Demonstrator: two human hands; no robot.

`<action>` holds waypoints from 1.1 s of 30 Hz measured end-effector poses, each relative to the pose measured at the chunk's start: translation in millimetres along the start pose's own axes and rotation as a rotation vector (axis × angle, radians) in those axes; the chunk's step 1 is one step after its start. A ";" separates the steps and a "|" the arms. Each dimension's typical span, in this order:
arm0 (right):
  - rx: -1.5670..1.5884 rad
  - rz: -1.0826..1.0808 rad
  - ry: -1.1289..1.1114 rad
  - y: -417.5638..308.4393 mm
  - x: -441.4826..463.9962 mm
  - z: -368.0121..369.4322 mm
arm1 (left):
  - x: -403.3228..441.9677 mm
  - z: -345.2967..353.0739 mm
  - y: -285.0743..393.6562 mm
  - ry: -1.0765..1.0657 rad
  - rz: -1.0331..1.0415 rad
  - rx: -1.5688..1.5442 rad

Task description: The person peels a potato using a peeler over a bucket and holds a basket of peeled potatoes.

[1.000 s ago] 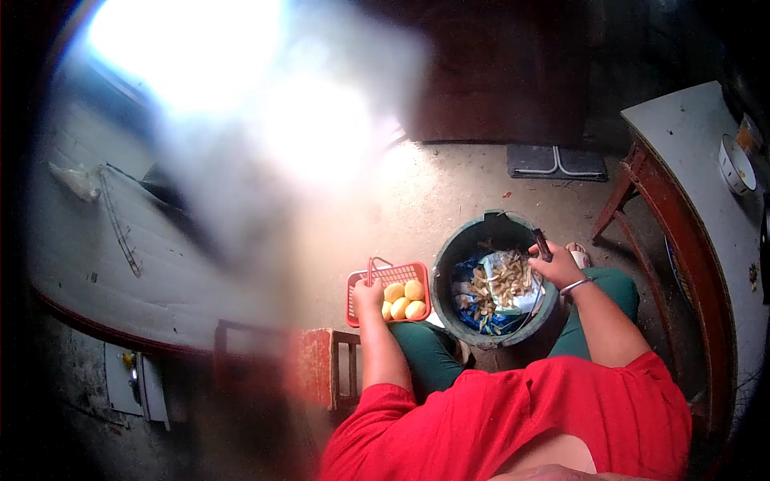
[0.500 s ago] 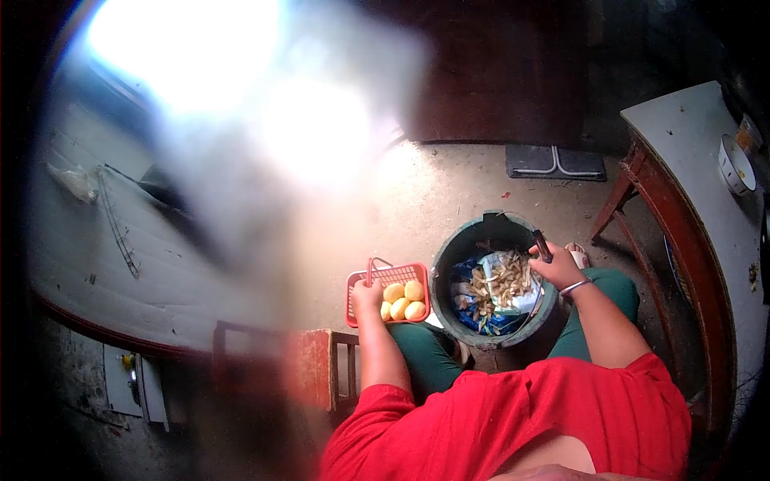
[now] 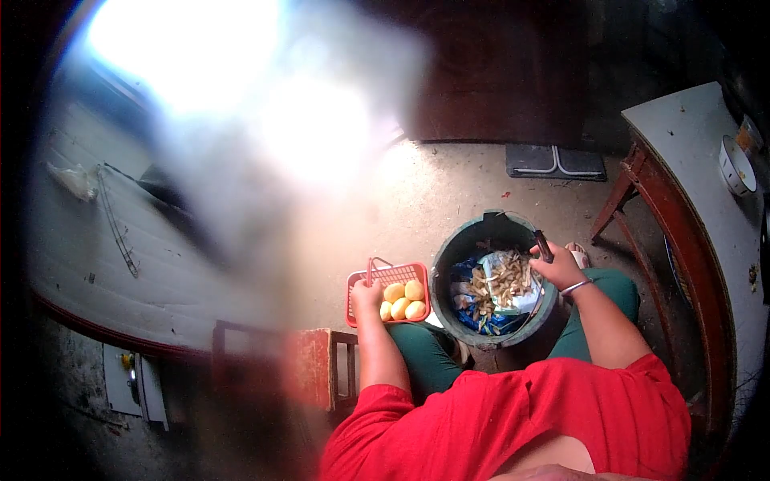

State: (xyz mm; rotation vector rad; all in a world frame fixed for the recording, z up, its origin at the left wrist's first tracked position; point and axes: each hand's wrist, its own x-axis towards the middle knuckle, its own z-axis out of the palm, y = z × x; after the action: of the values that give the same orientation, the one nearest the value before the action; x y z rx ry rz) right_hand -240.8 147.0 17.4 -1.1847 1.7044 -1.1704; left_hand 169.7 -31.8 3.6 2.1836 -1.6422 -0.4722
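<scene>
A red plastic basket [image 3: 352, 298] holds several peeled yellow potatoes [image 3: 403, 301], and my left hand [image 3: 367, 295] is closed on its handle side. Between my knees stands a dark green bucket [image 3: 445, 317] with peelings [image 3: 509, 280] lying on blue and white plastic inside. Over the bucket's right rim, my right hand [image 3: 553, 268] grips a dark-handled tool [image 3: 543, 245]; whether it has a blade cannot be seen.
On the right is a table [image 3: 678, 124] with red-brown legs, bearing a white bowl [image 3: 736, 165]. A red stool [image 3: 313, 369] stands left of my legs. Farther left is a pale tabletop [image 3: 104, 297]. A black flat object [image 3: 529, 164] lies on the floor ahead.
</scene>
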 end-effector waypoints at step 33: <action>-0.005 -0.049 -0.009 3.7 -0.3 -0.7 | 7.2 4.2 -7.8 -0.012 -0.006 -0.007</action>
State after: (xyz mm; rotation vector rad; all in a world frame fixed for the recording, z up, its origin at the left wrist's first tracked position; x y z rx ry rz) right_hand -242.3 148.1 14.1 -1.2393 1.6814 -1.1884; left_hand 176.1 -37.2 -4.2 2.1857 -1.6379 -0.4923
